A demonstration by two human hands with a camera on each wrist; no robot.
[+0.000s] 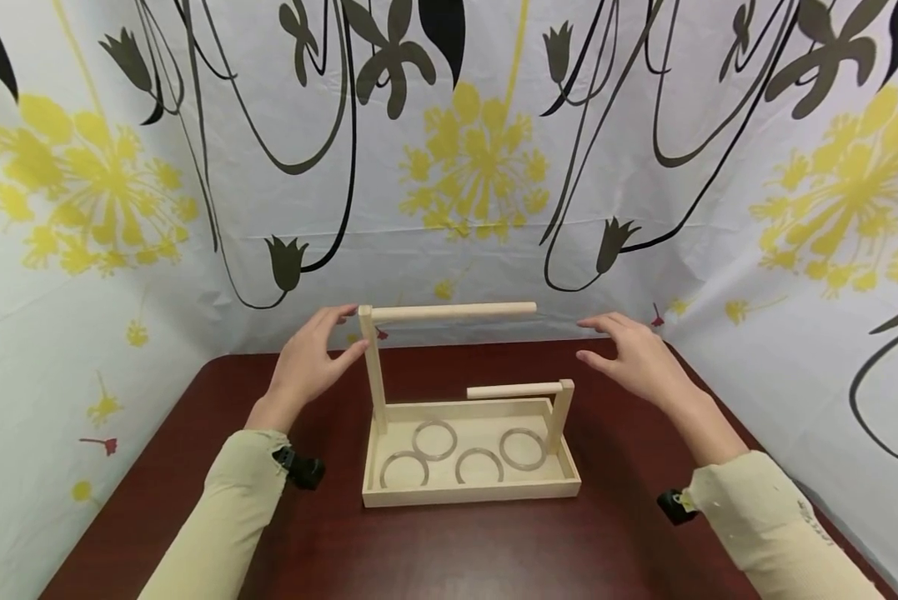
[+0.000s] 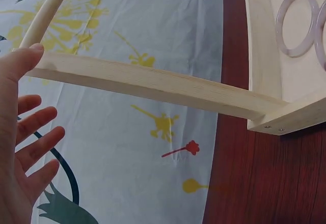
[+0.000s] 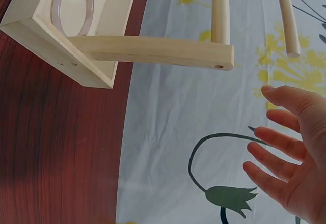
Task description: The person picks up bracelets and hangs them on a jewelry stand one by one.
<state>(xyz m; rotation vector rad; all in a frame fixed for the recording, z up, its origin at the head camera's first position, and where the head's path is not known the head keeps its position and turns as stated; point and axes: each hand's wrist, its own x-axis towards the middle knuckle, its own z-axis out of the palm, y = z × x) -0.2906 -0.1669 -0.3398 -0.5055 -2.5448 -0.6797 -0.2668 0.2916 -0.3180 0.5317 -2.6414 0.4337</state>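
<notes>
- I see four rings (image 1: 502,448) lying inside the tray (image 1: 471,495), on the worktop (image 1: 449,550); its low walls probably stop them rolling away.
- I have the left hand (image 1: 309,358) at the tray's tall post (image 1: 373,371), fingers spread, ungripping, thumb perhaps there to steady it; I can't confirm contact.
- The right hand (image 1: 636,358) hovers right of the tray, fingers loosely extended, holding nothing, well apart from the short post (image 1: 560,417).

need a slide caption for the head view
Left hand beside the taller post, right hand in the air, four rings lying in the wooden tray.
</notes>
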